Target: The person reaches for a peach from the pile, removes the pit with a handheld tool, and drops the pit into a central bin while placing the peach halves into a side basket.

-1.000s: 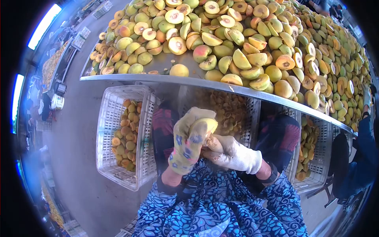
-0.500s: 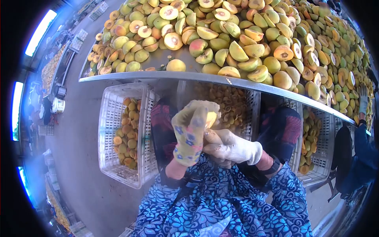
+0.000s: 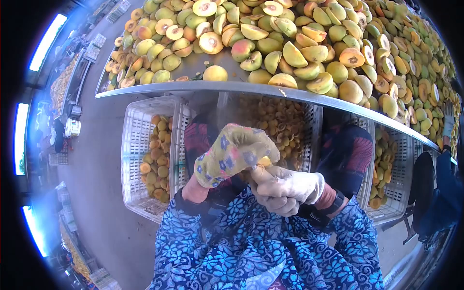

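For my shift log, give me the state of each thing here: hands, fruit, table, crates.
Left hand: gloved, closed round fruit
Right hand: gloved, fingers curled; grip hidden
Held fruit: mostly hidden, yellow part showing
Table: heaped with fruit, many pieces cut open
Left crate: holds fruit, upright
Middle crate: holds fruit pieces, partly under table
Right crate: holds fruit, partly hidden

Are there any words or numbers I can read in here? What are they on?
No words or numbers can be read.
White bucket: too small and blurred to tell.
Dark wristband: no writing I can make out.
Left hand: its glove shows flowers, not letters.
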The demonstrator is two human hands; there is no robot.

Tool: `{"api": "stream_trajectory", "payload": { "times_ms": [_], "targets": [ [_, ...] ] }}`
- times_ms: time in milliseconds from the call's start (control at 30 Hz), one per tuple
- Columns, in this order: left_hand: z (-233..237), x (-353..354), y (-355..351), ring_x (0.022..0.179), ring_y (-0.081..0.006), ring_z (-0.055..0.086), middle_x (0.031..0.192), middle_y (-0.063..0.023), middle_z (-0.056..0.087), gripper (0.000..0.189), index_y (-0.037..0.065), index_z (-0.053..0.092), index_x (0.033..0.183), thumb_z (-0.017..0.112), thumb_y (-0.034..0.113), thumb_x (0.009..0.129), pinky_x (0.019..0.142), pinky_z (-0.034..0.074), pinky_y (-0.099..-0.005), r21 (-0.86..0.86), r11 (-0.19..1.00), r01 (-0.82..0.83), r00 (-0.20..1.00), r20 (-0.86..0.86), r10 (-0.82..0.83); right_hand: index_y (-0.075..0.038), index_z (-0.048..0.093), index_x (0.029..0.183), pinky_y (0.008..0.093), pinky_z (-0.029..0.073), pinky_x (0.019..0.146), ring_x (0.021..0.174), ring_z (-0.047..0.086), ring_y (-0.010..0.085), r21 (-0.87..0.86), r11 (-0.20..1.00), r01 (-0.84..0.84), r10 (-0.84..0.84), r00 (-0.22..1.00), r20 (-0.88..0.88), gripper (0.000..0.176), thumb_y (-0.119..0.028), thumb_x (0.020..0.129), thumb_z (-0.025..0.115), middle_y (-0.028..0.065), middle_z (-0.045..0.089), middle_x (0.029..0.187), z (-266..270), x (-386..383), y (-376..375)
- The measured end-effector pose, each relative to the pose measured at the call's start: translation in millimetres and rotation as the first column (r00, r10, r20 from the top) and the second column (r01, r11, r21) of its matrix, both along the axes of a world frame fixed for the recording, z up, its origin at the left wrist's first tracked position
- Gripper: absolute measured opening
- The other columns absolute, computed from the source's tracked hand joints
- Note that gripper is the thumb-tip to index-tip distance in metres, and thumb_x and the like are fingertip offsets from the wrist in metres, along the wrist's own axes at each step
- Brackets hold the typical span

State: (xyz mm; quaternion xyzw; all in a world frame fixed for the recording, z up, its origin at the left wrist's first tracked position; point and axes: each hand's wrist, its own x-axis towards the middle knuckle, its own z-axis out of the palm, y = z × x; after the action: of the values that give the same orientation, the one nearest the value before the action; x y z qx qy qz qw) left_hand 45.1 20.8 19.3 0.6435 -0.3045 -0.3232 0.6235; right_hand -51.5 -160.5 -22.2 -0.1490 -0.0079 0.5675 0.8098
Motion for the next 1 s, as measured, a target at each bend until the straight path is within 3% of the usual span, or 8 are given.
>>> {"api": "stream_trajectory", "payload": {
  "times_ms": [300, 367, 433, 533, 633, 833, 900, 1000],
  "targets": [
    [-21.3, -35.4, -29.3, 0.078, -0.0285, 0.066, 0.086, -0.0174, 0.066, 0.053, -0.004, 0.065, 0.09, 0.056, 0.048, 0.093, 0.071, 0.055, -0.0365, -0.519, 0.764, -0.385, 0.874, -0.47, 0.121, -0.009, 0.053, 0.103, 0.0219, 0.03, 0.036, 0.047, 0.042, 0.0073, 0.19, 0.981, -0.029, 0.033, 0.999, -0.017, 0.022, -0.03, 0.099, 0.057, -0.0029, 0.045, 0.065, -15.5, -10.3, -10.6],
    [-22.9, -34.2, -29.2, 0.078, -0.0284, 0.066, 0.086, -0.0165, 0.065, 0.054, -0.003, 0.061, 0.095, 0.045, 0.048, 0.099, 0.068, 0.056, -0.0376, -0.515, 0.707, -0.484, 0.823, -0.541, 0.17, -0.007, 0.054, 0.108, 0.0223, 0.041, 0.047, 0.06, 0.051, 0.0095, -0.152, 0.946, 0.286, -0.219, 0.911, 0.35, 0.024, -0.027, 0.097, 0.06, -0.001, 0.054, 0.077, -42.4, -30.1, -23.9],
    [-41.3, -20.1, -14.7, 0.072, -0.0285, 0.067, 0.086, -0.0174, 0.066, 0.048, 0.0, 0.062, 0.099, 0.04, 0.043, 0.102, 0.063, 0.057, -0.0387, -0.421, 0.514, -0.747, 0.587, -0.78, 0.215, -0.005, 0.058, 0.106, 0.0246, 0.048, 0.069, 0.071, 0.058, 0.011, 0.306, 0.904, 0.297, -0.145, 0.889, -0.434, 0.021, -0.02, 0.092, 0.065, 0.0029, 0.062, 0.091, -22.0, -30.4, -33.8],
    [-36.8, -21.2, 20.2, 0.069, -0.029, 0.067, 0.085, -0.018, 0.068, 0.045, 0.0, 0.063, 0.099, 0.045, 0.041, 0.1, 0.06, 0.057, -0.0396, -0.33, 0.468, -0.82, 0.516, -0.78, 0.355, -0.004, 0.057, 0.101, 0.0331, 0.049, 0.06, 0.069, 0.062, 0.0204, -0.468, 0.574, 0.672, -0.075, 0.612, 0.787, 0.016, -0.016, 0.091, 0.061, 0.007, 0.062, 0.077, -0.5, -5.3, -22.0],
    [-26.8, -32.6, 59.0, 0.074, -0.0252, 0.068, 0.089, -0.0145, 0.068, 0.042, 0.001, 0.062, 0.102, 0.044, 0.038, 0.102, 0.062, 0.059, -0.0345, -0.383, 0.515, -0.767, 0.634, -0.578, 0.514, -0.001, 0.053, 0.107, 0.0477, 0.05, 0.064, 0.071, 0.063, 0.0421, -0.455, -0.036, 0.89, 0.694, 0.35, 0.629, 0.031, -0.021, 0.087, 0.064, 0.0206, 0.065, 0.081, -27.9, -6.7, -2.7],
    [-93.9, -49.0, 232.4, 0.097, -0.0268, 0.066, 0.102, -0.0147, 0.068, 0.045, 0.0, 0.062, 0.114, 0.055, 0.041, 0.097, 0.084, 0.054, -0.0359, 0.002, 0.143, -0.99, 0.136, 0.304, 0.943, -0.008, 0.053, 0.098, 0.0481, 0.051, 0.064, 0.076, 0.067, 0.0363, -0.64, -0.004, 0.768, 0.937, 0.227, 0.267, 0.023, -0.025, 0.087, 0.064, 0.0169, 0.066, 0.078, -56.8, -24.3, -1.8],
    [-60.9, -44.3, 247.1, 0.11, -0.0337, 0.061, 0.115, -0.0184, 0.064, 0.045, 0.003, 0.059, 0.124, 0.062, 0.035, 0.093, 0.094, 0.049, -0.0393, 0.305, -0.119, -0.945, 0.263, 0.924, 0.278, -0.007, 0.054, 0.1, 0.0471, 0.052, 0.064, 0.077, 0.068, 0.0347, -0.566, -0.02, 0.824, 0.891, 0.271, 0.363, 0.025, -0.026, 0.087, 0.064, 0.016, 0.067, 0.08, -56.7, -26.7, -3.5],
    [-24.0, -23.1, 233.6, 0.123, -0.0366, 0.052, 0.13, -0.0212, 0.057, 0.051, 0.006, 0.054, 0.132, 0.067, 0.031, 0.09, 0.101, 0.044, -0.043, 0.198, -0.105, -0.975, 0.161, 0.943, 0.291, -0.007, 0.056, 0.102, 0.0455, 0.052, 0.065, 0.077, 0.069, 0.0326, -0.536, -0.032, 0.843, 0.864, 0.293, 0.41, 0.028, -0.029, 0.087, 0.064, 0.0153, 0.069, 0.081, -50.2, -15.7, -0.5]
  ]
}}
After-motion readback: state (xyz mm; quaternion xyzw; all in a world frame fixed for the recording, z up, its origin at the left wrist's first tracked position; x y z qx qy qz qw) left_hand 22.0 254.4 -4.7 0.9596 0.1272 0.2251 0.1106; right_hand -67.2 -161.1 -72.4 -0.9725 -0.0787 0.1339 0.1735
